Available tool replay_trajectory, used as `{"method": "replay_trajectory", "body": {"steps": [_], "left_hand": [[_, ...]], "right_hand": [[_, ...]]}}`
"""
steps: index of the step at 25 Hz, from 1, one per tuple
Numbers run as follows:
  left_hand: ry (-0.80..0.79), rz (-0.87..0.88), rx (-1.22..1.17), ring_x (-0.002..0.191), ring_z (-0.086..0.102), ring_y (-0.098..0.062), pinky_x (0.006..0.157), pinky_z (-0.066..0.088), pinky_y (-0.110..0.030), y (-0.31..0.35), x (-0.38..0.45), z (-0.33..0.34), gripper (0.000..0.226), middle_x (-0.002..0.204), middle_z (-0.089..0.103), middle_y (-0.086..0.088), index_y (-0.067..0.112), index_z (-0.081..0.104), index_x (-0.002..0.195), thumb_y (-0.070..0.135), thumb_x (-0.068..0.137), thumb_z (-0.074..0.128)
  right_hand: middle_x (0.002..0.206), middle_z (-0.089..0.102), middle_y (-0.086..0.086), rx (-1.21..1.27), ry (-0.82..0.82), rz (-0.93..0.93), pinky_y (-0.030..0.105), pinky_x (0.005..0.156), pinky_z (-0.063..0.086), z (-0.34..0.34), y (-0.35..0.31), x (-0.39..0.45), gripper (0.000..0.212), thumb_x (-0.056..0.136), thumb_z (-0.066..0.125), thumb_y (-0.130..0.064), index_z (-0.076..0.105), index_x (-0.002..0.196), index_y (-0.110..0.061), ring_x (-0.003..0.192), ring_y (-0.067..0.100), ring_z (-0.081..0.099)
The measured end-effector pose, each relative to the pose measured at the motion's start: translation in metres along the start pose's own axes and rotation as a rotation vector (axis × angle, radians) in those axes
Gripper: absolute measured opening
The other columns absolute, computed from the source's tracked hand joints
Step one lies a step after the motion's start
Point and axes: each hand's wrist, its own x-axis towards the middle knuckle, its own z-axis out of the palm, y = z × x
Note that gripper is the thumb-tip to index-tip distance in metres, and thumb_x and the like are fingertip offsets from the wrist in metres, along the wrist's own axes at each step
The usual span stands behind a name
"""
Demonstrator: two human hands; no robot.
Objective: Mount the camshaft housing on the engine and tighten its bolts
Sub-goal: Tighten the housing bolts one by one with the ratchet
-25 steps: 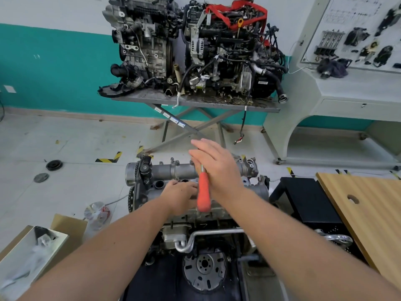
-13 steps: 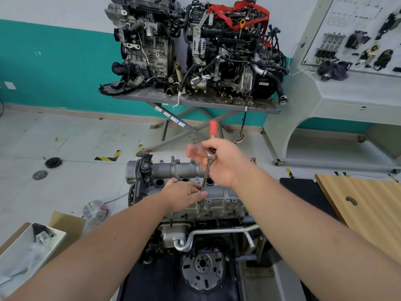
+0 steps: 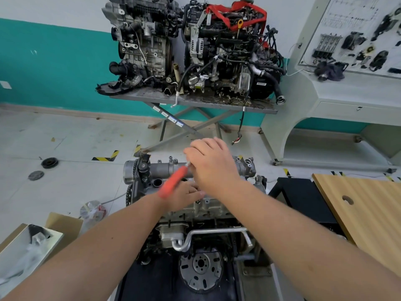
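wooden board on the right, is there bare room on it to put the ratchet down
Yes: the light wooden board is bare around its round hole. The pale floor left of the grey engine is open past two black discs. The engine top is crowded by both hands and the orange-handled ratchet.

Pretty bright, even light all over, kinda flat and diffuse, can't really tell where it's coming from. Shadows are soft, mostly just a dark patch under the grey metal scissor-leg table [image 3: 195, 103] and down low in the grey engine block on the stand [image 3: 195, 213]. No harsh glare, the pale floor just looks a bit washed out. Wide-angle lens bends the edges, the white display board [image 3: 358, 35] leans noticeably. The orange-handled ratchet [image 3: 172, 184] is smeared with motion blur; background's sharp enough.
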Motion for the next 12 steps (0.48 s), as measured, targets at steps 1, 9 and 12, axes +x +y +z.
{"method": "replay_trajectory", "body": {"steps": [1, 9, 12], "left_hand": [[-0.028, -0.004, 0.052, 0.125, 0.048, -0.010, 0.116, 0.014, -0.041, 0.003, -0.001, -0.001, 0.048, 0.122, 0.053, 0.041, 0.038, 0.067, 0.118, 0.064, 0.098, 0.031], [-0.082, -0.027, 0.059, 0.142, 0.027, -0.001, 0.116, 0.001, -0.040, -0.001, 0.000, -0.002, 0.059, 0.153, 0.038, 0.023, 0.046, 0.068, 0.117, 0.071, 0.096, 0.019], [-0.082, -0.008, 0.132, 0.140, 0.033, -0.003, 0.116, 0.006, -0.042, 0.002, 0.001, -0.003, 0.059, 0.152, 0.039, 0.022, 0.043, 0.066, 0.122, 0.069, 0.098, 0.018]], "right_hand": [[0.105, 0.068, 0.007, -0.117, -0.137, -0.013, 0.053, 0.100, 0.044, -0.009, 0.001, 0.008, 0.034, 0.095, 0.043, -0.032, 0.068, 0.108, -0.013, 0.100, 0.031, 0.063], [0.078, 0.073, 0.009, 0.699, -0.651, 0.880, 0.039, 0.079, 0.052, -0.035, 0.004, 0.055, 0.018, 0.101, 0.039, -0.018, 0.055, 0.098, -0.009, 0.081, 0.032, 0.073], [0.083, 0.076, 0.005, 1.493, -0.355, 1.292, 0.036, 0.083, 0.045, -0.030, -0.003, 0.040, 0.007, 0.102, 0.042, -0.010, 0.048, 0.099, -0.012, 0.084, 0.022, 0.075]]}}
